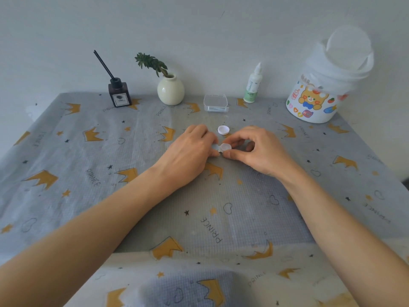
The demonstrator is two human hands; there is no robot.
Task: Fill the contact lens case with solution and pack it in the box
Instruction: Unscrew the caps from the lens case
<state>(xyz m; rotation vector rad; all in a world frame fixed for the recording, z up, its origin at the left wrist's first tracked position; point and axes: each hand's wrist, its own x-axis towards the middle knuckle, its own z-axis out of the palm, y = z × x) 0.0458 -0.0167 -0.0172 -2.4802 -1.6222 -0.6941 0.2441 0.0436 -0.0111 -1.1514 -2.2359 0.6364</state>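
Left hand (192, 149): pinches the case (222, 148) at its left well.
Right hand (257, 149): pinches the right well.
Cap (223, 130): loose, just beyond the hands.
Bottle (253, 85), box (215, 103): farther back.
Risk: the open case could tip, a twist knocking the cap.

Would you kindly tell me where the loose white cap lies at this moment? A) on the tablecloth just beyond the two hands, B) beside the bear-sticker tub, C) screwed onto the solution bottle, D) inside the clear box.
A: the white cap lies open side up on the tablecloth, just beyond the left hand and right hand, which hold the lens case.
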